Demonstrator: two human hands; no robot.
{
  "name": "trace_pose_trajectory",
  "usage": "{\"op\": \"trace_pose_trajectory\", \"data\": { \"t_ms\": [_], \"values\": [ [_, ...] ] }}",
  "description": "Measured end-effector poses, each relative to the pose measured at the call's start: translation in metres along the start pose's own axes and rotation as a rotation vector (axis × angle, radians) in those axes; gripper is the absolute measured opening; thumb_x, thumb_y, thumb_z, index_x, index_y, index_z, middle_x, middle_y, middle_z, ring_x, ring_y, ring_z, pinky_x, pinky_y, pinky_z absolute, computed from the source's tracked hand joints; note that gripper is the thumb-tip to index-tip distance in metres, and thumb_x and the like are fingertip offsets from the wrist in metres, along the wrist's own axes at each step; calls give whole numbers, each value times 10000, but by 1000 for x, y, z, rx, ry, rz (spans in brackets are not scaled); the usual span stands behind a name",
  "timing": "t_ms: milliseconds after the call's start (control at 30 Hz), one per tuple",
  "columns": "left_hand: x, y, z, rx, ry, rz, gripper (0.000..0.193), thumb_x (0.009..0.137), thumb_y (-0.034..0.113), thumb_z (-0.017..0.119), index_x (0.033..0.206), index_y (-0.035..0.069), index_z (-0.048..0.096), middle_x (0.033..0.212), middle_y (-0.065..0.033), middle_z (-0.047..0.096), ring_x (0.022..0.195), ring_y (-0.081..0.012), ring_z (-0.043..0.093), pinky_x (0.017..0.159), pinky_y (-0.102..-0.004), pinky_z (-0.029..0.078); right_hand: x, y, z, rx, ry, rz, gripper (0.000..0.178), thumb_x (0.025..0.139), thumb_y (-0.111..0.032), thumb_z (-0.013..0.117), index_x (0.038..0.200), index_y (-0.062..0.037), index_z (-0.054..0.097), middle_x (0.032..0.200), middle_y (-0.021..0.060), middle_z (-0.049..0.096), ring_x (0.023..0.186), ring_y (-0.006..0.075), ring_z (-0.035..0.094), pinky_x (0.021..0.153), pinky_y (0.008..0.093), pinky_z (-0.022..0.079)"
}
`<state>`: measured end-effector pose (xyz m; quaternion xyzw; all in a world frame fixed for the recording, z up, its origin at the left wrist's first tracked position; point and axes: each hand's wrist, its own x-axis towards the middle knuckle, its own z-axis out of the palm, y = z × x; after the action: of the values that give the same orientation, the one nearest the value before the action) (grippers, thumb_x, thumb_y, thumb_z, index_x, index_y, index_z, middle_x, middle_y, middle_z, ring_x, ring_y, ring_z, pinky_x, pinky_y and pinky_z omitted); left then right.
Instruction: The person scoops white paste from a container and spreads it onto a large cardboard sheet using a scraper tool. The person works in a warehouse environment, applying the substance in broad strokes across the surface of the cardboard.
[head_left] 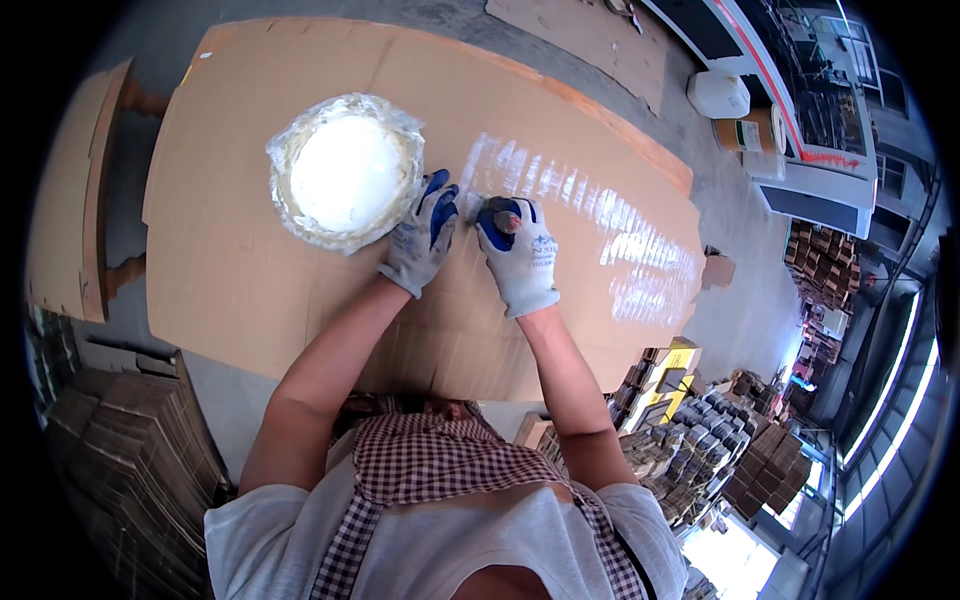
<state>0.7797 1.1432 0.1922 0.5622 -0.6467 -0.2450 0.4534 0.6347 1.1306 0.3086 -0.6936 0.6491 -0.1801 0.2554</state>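
My left hand [424,232], in a white glove with blue fingers, lies at the right side of a round tub [283,190] lined with clear plastic and filled with something bright white. Its fingers are stretched out and a little apart, with nothing visible in them. To the right, my right hand [522,250], gloved alike, is wrapped round a dark tool handle [507,222] with a reddish end. The handle is seen nearly end-on, and the tool's working end is hidden. Both hands are over a large cardboard sheet [300,300]. Glossy whitish streaks [610,215] run in a curved band from my right hand toward the sheet's right edge.
Stacked cardboard [130,440] stands at lower left, beside another board [75,190] on wooden legs. Several bundled stacks [690,440] are at lower right. A white jug [718,95], a brown drum [755,130] and a large machine [820,190] stand at far right.
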Motion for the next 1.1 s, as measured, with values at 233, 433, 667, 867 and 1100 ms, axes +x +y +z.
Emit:
{"op": "trace_pose_trajectory", "data": {
  "t_ms": [233, 433, 667, 867, 1100],
  "values": [
    [0, 2, -4, -31, -40, -34, 364, 961, 188, 567, 1299, 55, 569, 1411, -169, 522, 1305, -379, 466, 1123, -485, 348, -26, 14, 0, -158, 16, -33, 418, 838, -238, 746, 1198, -95, 588, 1150, 152, 605, 947, 377, 652, 778, 444, 548],
    [1, 7, -3, -77, -30, -61, 349, 973, 169, 557, 1288, 19, 554, 1359, -141, 572, 1266, -335, 518, 1114, -432, 377, -51, 10, 3, 60, 29, -82, 417, 830, -208, 748, 1200, -109, 584, 1179, 149, 600, 999, 377, 637, 811, 440, 543],
    [2, 12, -6, -128, -35, -131, 334, 972, 145, 555, 1283, 24, 557, 1369, -133, 569, 1265, -321, 528, 1104, -409, 386, -66, 128, -60, -45, 346, 196, 304, 851, -223, 742, 1085, -68, 627, 1052, 155, 636, 924, 370, 654, 776, 431, 538],
    [2, 10, 0, -79, -40, -85, 320, 980, 184, 542, 1254, 27, 588, 1382, -142, 557, 1266, -326, 522, 1119, -422, 363, -80, 146, -71, -345, 337, -52, 408, 838, -55, 685, 1235, -117, 619, 1177, 133, 649, 1052, 316, 650, 900, 404, 531],
    [5, 11, -1, 11, -44, -32, 328, 980, 235, 541, 1214, 20, 624, 1377, -166, 554, 1283, -364, 490, 1131, -457, 344, -71, 206, -73, -603, 273, 118, 499, 826, -93, 625, 1318, -153, 566, 1293, 93, 601, 1039, 305, 621, 854, 433, 534]
  ]
}}
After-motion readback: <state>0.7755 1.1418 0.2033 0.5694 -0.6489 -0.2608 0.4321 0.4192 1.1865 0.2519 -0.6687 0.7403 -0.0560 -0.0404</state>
